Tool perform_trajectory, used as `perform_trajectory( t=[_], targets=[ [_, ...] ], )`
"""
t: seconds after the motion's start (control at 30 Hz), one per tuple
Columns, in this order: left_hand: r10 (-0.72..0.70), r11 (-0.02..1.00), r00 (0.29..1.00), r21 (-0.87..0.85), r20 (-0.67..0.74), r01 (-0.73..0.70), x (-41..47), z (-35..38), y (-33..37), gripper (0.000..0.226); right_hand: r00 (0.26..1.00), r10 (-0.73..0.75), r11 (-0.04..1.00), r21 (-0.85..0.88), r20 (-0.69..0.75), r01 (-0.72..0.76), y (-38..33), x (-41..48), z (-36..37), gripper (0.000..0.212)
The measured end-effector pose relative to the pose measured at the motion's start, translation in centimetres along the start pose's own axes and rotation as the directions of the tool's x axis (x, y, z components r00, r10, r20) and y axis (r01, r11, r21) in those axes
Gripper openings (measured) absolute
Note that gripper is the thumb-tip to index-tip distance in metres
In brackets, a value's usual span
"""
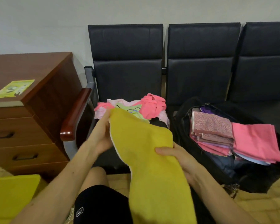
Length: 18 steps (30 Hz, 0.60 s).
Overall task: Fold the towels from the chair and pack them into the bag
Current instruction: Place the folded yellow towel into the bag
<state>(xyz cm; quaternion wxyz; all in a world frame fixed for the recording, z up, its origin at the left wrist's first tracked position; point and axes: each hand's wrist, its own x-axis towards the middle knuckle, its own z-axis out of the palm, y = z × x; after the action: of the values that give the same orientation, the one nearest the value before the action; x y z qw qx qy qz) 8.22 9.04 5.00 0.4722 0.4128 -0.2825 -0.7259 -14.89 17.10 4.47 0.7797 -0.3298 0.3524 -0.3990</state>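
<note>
As a person holds one yellow towel (149, 159) above the knees, the right hand (179, 159) grips its right edge, thumb on top, while the blurred left hand (102, 133) apparently pinches the upper left edge. Behind, one loose pile (145, 107) of pink and pale towels sits on the first chair (126, 75) of three, front strip bare. At the second, the open bag (249, 178) holds two folded lots: a patterned stack (212, 125) touching a pink stack (255, 139).

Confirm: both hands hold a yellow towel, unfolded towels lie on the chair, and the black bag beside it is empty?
Not empty: the head view shows folded towels stacked in the black bag. Left hand and right hand do hold the yellow towel; unfolded towels lie on the chair.
</note>
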Motion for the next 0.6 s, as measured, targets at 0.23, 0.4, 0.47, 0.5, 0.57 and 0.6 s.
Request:
perform_trajectory(
  t=[0.23,0.4,0.47,0.5,0.57,0.6],
  targets=[
    [-0.082,0.943,0.908,-0.262,0.411,0.205,-2.0,0.2,-7.7,0.107,0.997,-0.049,0.967,0.246,-0.059,0.062,-1.8,0.4,1.0,0.072],
    [0.026,0.994,0.982,0.097,0.187,-0.045,-1.9,0.3,-6.3,0.066,0.999,-0.034,0.985,0.168,-0.036,0.039,-1.6,0.2,-1.5,0.073],
    [0.074,0.982,0.993,0.166,0.089,-0.088,-2.0,0.1,-5.4,0.042,0.997,0.031,0.998,0.048,-0.074,-0.027,-1.4,0.2,-2.5,0.071],
    [0.083,0.975,0.995,0.199,0.062,-0.094,-2.0,0.2,-5.2,0.039,0.991,0.078,0.997,0.024,-0.11,-0.076,-1.2,0.2,-3.0,0.067],
    [0.057,0.958,0.998,0.28,0.022,-0.061,-2.0,0.2,-5.5,0.04,0.967,0.149,0.989,0.03,-0.205,-0.146,-0.6,0.4,-3.9,0.047],
    [0.022,0.945,1.0,0.326,-0.008,-0.018,-1.9,0.0,-5.9,0.04,0.949,0.174,0.985,0.041,-0.263,-0.169,-0.2,0.5,-4.1,0.041]
  ],
)
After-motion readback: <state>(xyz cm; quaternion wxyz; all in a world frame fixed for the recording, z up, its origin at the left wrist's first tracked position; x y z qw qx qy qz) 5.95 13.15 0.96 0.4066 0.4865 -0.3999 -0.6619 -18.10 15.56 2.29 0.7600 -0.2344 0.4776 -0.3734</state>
